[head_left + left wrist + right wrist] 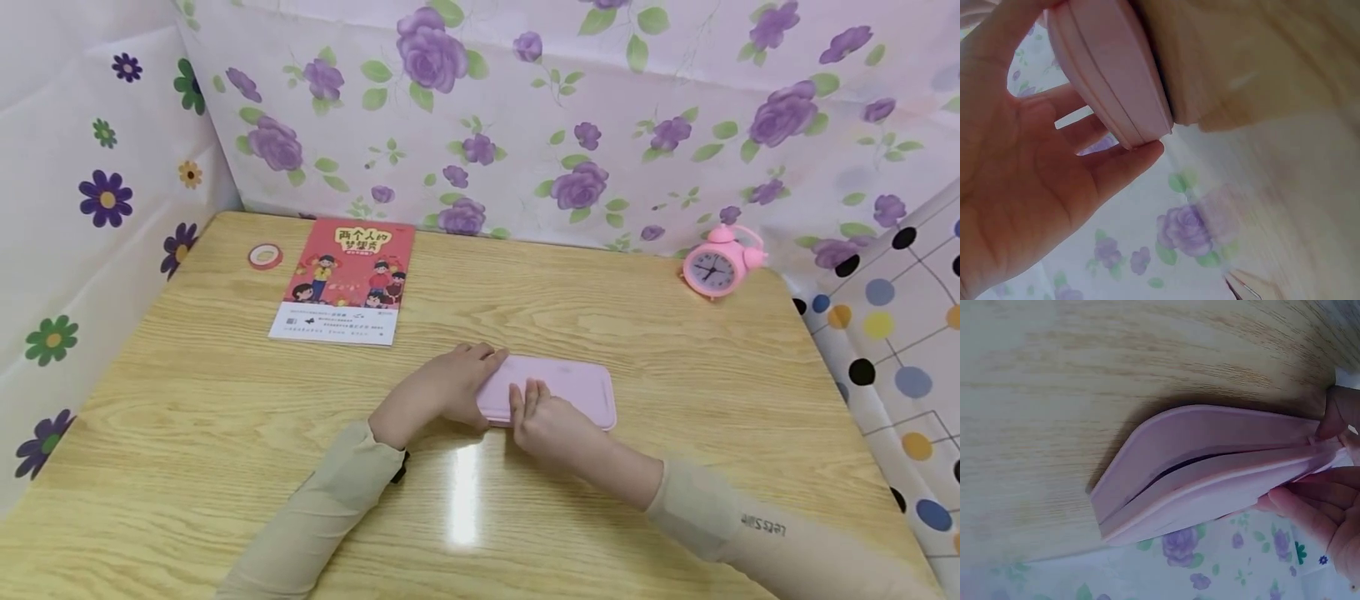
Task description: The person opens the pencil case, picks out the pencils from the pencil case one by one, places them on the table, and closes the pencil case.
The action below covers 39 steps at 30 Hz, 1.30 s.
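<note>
Clamping fingers of left hand round left end of pale-pink rounded rectangular case, centre frame; pinching its lower edge with curled fingers of right hand.

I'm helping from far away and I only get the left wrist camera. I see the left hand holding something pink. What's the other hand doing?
Observer: The head view shows the right hand touching the near long side of the pink case.

Operator: Ooh, a case! At my end it looks closed. Is it shut all the way along?

Observer: No. From the right wrist camera, a dark gap shows between its two halves along one long side.

Operator: And is there anything for telling the time?

Observer: Yes, a pink alarm clock stands on the table, toward its far right corner.
</note>
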### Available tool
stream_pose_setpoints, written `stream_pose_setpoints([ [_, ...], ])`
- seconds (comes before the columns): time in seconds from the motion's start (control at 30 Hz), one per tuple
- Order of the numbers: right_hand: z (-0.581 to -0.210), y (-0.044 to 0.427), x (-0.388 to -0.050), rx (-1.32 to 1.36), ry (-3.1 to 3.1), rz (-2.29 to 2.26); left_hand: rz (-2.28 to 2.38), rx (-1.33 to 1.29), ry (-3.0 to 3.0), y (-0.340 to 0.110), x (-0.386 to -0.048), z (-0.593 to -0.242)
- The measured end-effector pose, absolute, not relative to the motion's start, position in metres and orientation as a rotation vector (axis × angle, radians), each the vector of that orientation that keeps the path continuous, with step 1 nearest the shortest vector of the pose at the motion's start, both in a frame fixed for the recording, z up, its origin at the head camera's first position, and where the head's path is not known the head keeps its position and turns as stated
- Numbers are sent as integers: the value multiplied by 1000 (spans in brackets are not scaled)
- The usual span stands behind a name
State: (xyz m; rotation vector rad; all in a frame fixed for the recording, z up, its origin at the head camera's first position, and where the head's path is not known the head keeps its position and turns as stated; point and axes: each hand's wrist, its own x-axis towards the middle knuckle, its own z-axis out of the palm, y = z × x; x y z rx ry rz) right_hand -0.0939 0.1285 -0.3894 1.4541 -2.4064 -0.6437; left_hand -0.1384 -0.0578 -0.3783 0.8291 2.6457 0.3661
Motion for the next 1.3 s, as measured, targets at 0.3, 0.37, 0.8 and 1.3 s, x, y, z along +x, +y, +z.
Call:
stream_pose_setpoints([
  [0.3,-383,170,-101,1430,-2680,-74,373,821,2643,-56,-137,-377],
  [0.37,-385,181,-107,1430,-2782,-11,370,824,2638,-57,-138,-378],
  [0.8,-396,216,-130,1211,-3030,183,327,835,2633,-57,-138,-381],
  [1.3,-387,211,-137,1289,-3002,104,305,832,2643,-56,-138,-380],
])
